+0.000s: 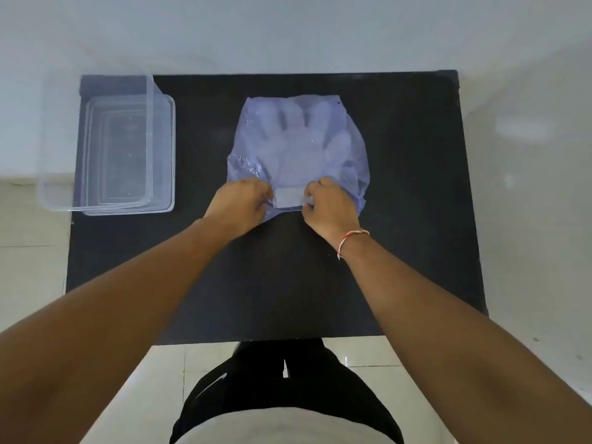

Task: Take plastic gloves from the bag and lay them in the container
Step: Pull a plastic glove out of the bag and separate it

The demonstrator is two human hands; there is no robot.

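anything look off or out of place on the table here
Mostly no. The clear container sits at the far left with its left side overhanging the edge of the black table, which looks a bit precarious. The bag lies flat, gloves inside; left hand and right hand pinch its near edge.

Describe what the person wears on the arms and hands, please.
Both forearms are bare, with no sleeves in view. The left hand wears nothing: no glove, ring or watch shows. The right hand is also gloveless, but its wrist carries a thin red and white thread bracelet.
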